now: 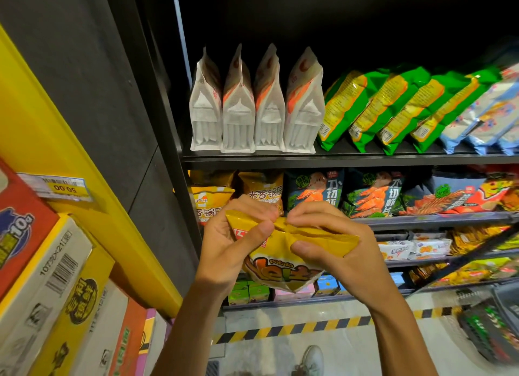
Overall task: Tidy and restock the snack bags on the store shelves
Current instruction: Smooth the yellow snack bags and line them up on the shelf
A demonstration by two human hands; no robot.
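Both forearms reach up from the bottom edge, and the fingers of each hand curl round one yellow bag (283,252) held in front of the shelves. On the left hand (236,235) the thumb presses the bag's front near its top corner while the other fingers wrap behind; the right hand (334,243) pinches the crumpled top edge, thumb in front, fingers folded over it. That bag hangs between the two hands, its printed face towards the camera, its lower corner pointing down. Just behind the knuckles stand more yellow bags (261,190) on the middle shelf (421,218), with dark shrimp bags (373,193) beside them to the right. On the shelf above — four white pouches (252,109) upright in a row, then green bags (393,106) leaning to the right. Stacked cartons (47,277) fill the left side, and a shoe (311,359) shows on the floor near a yellow-and-black striped line (280,330).
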